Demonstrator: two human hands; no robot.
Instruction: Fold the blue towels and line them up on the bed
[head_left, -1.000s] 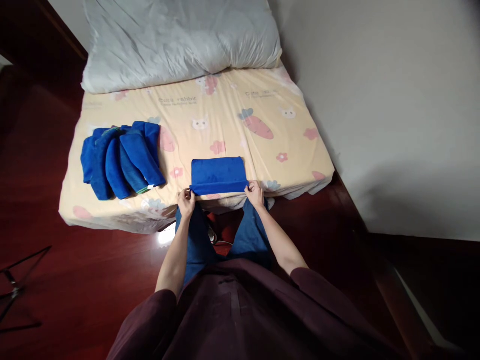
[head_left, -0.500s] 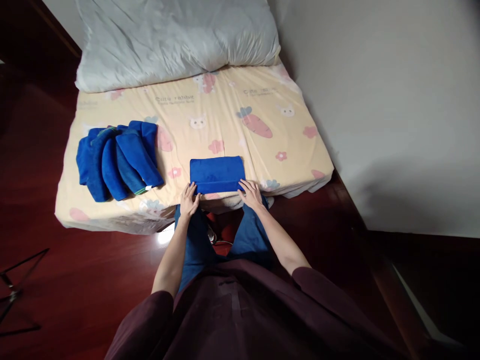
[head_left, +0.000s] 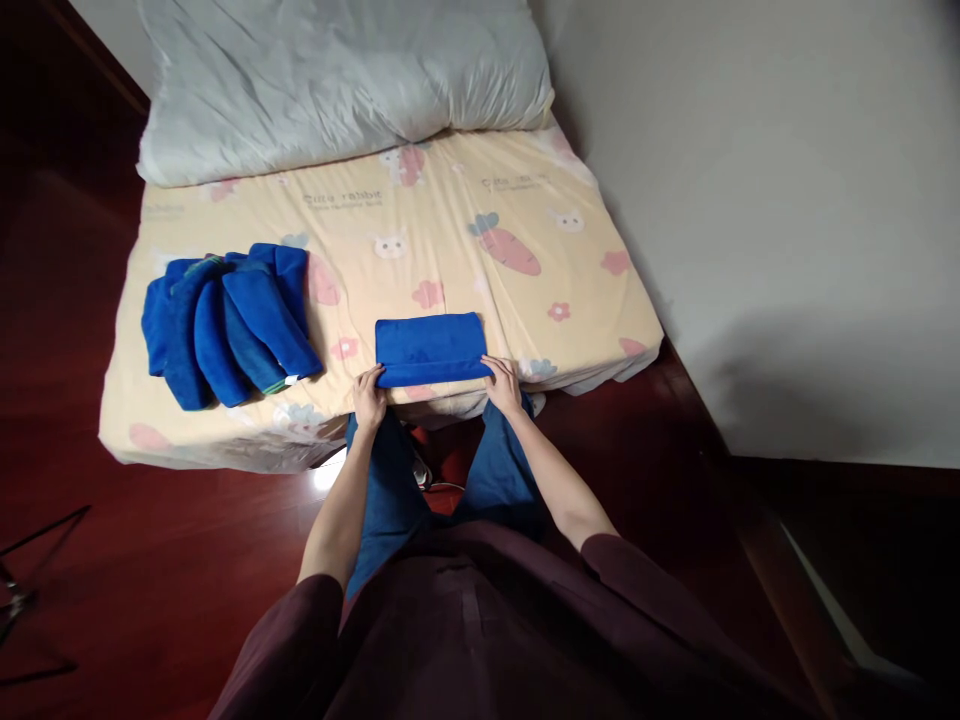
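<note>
The folded blue towel [head_left: 430, 348] was laid near the bed [head_left: 480, 270] edge, long axis running left-right. Its near corners were pinched by the left hand [head_left: 369, 396] and right hand [head_left: 503, 382], equally close. The towel pile [head_left: 223, 322] sat well left of it.

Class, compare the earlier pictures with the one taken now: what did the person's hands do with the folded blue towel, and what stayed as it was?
The left hand and right hand first pinched the near corners of the folded towel, then lay flat at its near edge, and now sit at those corners again. The towel stayed folded near the edge of the bed. The pile of blue towels and the pillow stayed put.
</note>
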